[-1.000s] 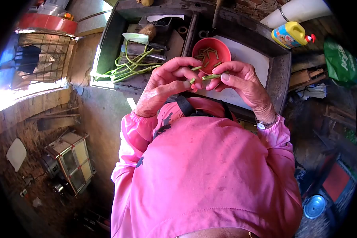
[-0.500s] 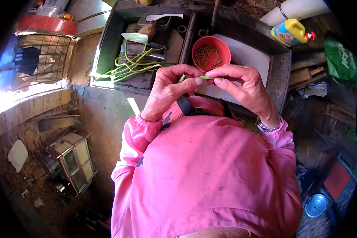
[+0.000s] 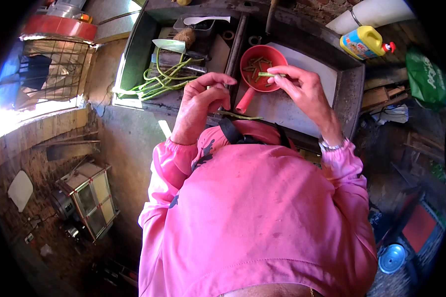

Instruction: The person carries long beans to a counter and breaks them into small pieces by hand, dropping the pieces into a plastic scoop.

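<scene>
My right hand (image 3: 303, 89) pinches a short green piece of long bean (image 3: 270, 74) over the red long-handled dipper (image 3: 248, 97). Several cut bean pieces (image 3: 255, 67) lie inside the dipper. To the left of its handle is my left hand (image 3: 202, 104), fingers curled and index finger reaching forward. A thin length of long bean (image 3: 240, 116) runs out to the right from beside the left palm; the fingers partly hide its near end. A bunch of whole long beans (image 3: 158, 84) lies in the left basin.
A knife (image 3: 169, 45) rests in the left basin near a brown fibrous brush (image 3: 186, 36) and a plastic tub with a white spoon (image 3: 206, 20). A divider (image 3: 238, 47) separates the basins. A yellow bottle (image 3: 364, 42) stands on the right ledge, beside a green bag (image 3: 427, 79).
My hands have moved apart. The right has carried a bean piece over the dipper, while the left has drawn back left. The dipper's handle and the thin bean length now show.
</scene>
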`<control>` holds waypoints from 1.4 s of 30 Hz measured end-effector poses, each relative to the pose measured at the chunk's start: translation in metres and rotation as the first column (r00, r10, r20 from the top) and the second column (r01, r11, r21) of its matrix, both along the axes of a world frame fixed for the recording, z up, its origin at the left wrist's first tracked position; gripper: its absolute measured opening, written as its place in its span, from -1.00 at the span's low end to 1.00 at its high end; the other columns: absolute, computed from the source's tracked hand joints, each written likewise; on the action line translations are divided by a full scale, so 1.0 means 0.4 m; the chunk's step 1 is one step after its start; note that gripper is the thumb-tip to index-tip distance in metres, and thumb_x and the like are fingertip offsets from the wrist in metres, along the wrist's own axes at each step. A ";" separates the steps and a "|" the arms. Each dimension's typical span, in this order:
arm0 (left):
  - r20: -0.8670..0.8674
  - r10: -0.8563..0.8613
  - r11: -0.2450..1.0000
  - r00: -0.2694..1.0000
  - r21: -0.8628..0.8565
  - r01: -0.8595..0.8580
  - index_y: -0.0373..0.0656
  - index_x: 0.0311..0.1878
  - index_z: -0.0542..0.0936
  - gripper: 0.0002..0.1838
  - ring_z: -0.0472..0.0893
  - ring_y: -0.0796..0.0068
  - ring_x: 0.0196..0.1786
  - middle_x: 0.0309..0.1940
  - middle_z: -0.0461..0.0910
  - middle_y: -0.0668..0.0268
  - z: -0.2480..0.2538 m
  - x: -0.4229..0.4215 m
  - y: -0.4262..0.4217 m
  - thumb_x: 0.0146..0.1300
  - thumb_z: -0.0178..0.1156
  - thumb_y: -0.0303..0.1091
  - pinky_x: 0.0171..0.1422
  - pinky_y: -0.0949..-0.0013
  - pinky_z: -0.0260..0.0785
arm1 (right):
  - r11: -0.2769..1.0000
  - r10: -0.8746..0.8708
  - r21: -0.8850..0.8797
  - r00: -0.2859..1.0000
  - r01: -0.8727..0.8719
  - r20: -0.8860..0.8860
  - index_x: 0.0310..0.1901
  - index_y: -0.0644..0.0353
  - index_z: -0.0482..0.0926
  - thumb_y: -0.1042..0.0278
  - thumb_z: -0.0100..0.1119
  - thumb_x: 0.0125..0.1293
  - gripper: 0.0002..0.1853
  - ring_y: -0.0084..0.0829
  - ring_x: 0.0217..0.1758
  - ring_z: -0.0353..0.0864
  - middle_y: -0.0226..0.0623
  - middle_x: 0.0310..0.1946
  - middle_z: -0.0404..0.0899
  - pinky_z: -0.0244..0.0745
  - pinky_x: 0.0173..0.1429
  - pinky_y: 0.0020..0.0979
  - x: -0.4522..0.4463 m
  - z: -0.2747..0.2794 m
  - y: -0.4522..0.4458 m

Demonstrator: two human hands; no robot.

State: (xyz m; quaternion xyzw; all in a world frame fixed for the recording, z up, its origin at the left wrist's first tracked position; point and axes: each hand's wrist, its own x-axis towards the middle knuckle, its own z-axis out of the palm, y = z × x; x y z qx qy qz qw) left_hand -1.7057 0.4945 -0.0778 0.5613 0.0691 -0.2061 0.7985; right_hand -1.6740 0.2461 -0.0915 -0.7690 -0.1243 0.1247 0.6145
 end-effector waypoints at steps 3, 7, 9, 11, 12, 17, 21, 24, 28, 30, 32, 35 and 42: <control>0.024 0.009 0.988 1.000 -0.157 -0.005 -0.32 -0.01 0.54 -0.72 0.32 0.70 -0.55 -0.48 0.52 0.40 -0.025 0.014 0.012 0.23 0.07 -0.46 -0.46 0.60 0.09 | 0.955 -0.035 -0.287 0.987 0.080 0.158 0.00 0.26 0.61 0.35 0.21 0.28 -0.71 -0.34 -0.19 0.70 -0.12 -0.26 0.69 0.58 -0.08 -0.39 0.071 -0.202 -0.022; 0.015 -0.005 0.940 1.000 -0.341 0.010 -0.32 0.07 0.49 -0.69 0.32 0.65 -0.50 -0.42 0.51 0.39 -0.014 0.040 0.008 0.32 0.10 -0.36 -0.41 0.56 0.14 | 0.836 0.029 -0.537 0.969 0.111 0.246 0.08 0.22 0.57 0.22 0.28 0.22 -0.58 -0.19 -0.23 0.69 -0.03 -0.26 0.67 0.57 -0.09 -0.29 0.107 -0.267 -0.002; -0.009 -0.002 0.920 1.000 -0.392 -0.002 -0.32 0.07 0.49 -0.68 0.32 0.64 -0.50 -0.43 0.50 0.39 -0.004 0.051 0.008 0.34 0.09 -0.33 -0.42 0.56 0.14 | 0.940 0.032 -0.341 0.988 0.020 0.148 0.13 0.17 0.54 0.20 0.27 0.25 -0.55 -0.22 -0.25 0.68 -0.11 -0.33 0.67 0.55 -0.11 -0.34 0.078 -0.195 0.038; -0.020 0.016 0.911 1.000 -0.412 -0.023 -0.30 0.06 0.49 -0.69 0.25 0.62 -0.55 -0.44 0.49 0.34 0.002 0.070 -0.002 0.38 0.06 -0.28 -0.44 0.53 0.10 | 0.990 0.119 -0.087 0.986 -0.110 0.114 0.14 0.16 0.54 0.19 0.26 0.26 -0.56 -0.26 -0.25 0.68 -0.15 -0.37 0.66 0.55 -0.11 -0.39 0.037 -0.119 0.072; -0.028 0.000 0.891 1.000 -0.455 -0.013 -0.30 0.05 0.49 -0.69 0.23 0.62 -0.57 -0.44 0.49 0.33 0.000 0.083 -0.003 0.39 0.05 -0.28 -0.44 0.53 0.09 | 0.986 0.155 -0.075 0.976 -0.145 0.152 0.13 0.17 0.55 0.19 0.26 0.26 -0.57 -0.30 -0.27 0.67 -0.18 -0.39 0.65 0.54 -0.13 -0.40 0.010 -0.093 0.093; -0.053 -0.049 0.812 0.997 -0.584 0.009 -0.29 0.07 0.48 -0.69 0.29 0.58 -0.56 -0.42 0.54 0.29 -0.003 0.144 -0.026 0.43 0.01 -0.27 -0.39 0.49 0.13 | 0.934 0.308 -0.202 0.951 -0.295 0.035 0.00 0.23 0.60 0.23 0.26 0.27 -0.67 -0.47 -0.34 0.63 -0.26 -0.44 0.64 0.49 -0.22 -0.43 -0.029 -0.084 0.136; 0.068 0.149 0.972 0.986 -0.193 -0.134 -0.32 0.07 0.50 -0.63 0.55 0.53 -0.22 -0.20 0.61 0.24 -0.003 0.121 -0.089 0.35 0.14 -0.22 -0.06 0.48 0.37 | 0.997 0.066 0.047 0.997 -0.064 -0.047 -0.21 0.29 0.65 0.33 0.24 0.28 -0.81 -0.55 -0.40 0.61 -0.27 -0.49 0.63 0.46 -0.31 -0.44 -0.035 -0.082 0.125; 0.168 -0.042 0.999 0.985 0.022 0.039 -0.31 0.02 0.56 -0.70 0.55 0.62 -0.13 -0.20 0.62 0.34 -0.080 0.072 -0.081 0.26 0.26 -0.38 0.00 0.54 0.39 | 0.999 0.042 0.023 0.998 -0.043 0.051 -0.21 0.30 0.65 0.35 0.23 0.28 -0.82 -0.62 -0.41 0.60 -0.26 -0.50 0.64 0.46 -0.36 -0.45 -0.023 -0.095 0.114; 0.178 -0.063 0.996 0.982 0.066 0.052 -0.32 -0.10 0.62 -0.83 0.54 0.71 -0.23 -0.30 0.64 0.40 -0.124 0.047 -0.092 0.31 0.20 -0.46 -0.11 0.61 0.41 | 0.998 0.026 -0.055 0.998 -0.023 0.060 -0.19 0.31 0.63 0.33 0.24 0.28 -0.79 -0.55 -0.37 0.65 -0.25 -0.43 0.66 0.49 -0.33 -0.41 -0.040 -0.105 0.116; 0.253 -0.039 0.996 0.967 0.090 0.016 -0.34 -0.11 0.62 -0.85 0.54 0.70 -0.25 -0.33 0.63 0.41 -0.129 0.047 -0.090 0.32 0.18 -0.47 -0.14 0.59 0.42 | 0.982 0.086 -0.180 0.983 -0.056 0.163 -0.15 0.33 0.62 0.31 0.25 0.28 -0.76 -0.52 -0.35 0.66 -0.26 -0.39 0.68 0.51 -0.30 -0.43 -0.029 -0.079 0.090; 0.320 -0.013 0.988 0.947 0.147 -0.036 -0.35 -0.12 0.61 -0.85 0.54 0.71 -0.27 -0.36 0.62 0.42 -0.108 0.053 -0.084 0.33 0.15 -0.48 -0.17 0.57 0.41 | 0.992 0.030 -0.128 0.975 -0.002 0.219 -0.08 0.31 0.62 0.27 0.26 0.28 -0.71 -0.51 -0.32 0.68 -0.31 -0.35 0.69 0.53 -0.25 -0.48 -0.007 -0.055 0.065; 0.355 -0.179 0.905 0.917 0.425 0.012 -0.35 -0.08 0.60 -0.81 0.52 0.71 -0.24 -0.35 0.62 0.40 -0.069 0.062 -0.056 0.30 0.17 -0.47 -0.14 0.55 0.38 | 0.959 -0.174 -0.157 0.930 0.234 0.323 0.05 0.25 0.60 0.23 0.27 0.30 -0.64 -0.54 -0.33 0.67 -0.27 -0.30 0.70 0.56 -0.19 -0.49 0.048 0.005 -0.034; 0.479 -0.497 0.712 0.723 0.702 0.024 -0.26 -0.01 0.58 -0.73 0.61 0.01 -0.22 -0.31 0.60 -0.01 -0.029 0.087 -0.027 0.20 0.16 -0.48 -0.16 0.23 0.41 | 0.916 0.253 -0.383 0.569 0.121 0.783 -0.06 0.22 0.61 0.27 0.36 0.10 -0.63 -0.19 -0.23 0.65 -0.17 -0.33 0.63 0.57 -0.16 -0.34 0.075 0.104 -0.026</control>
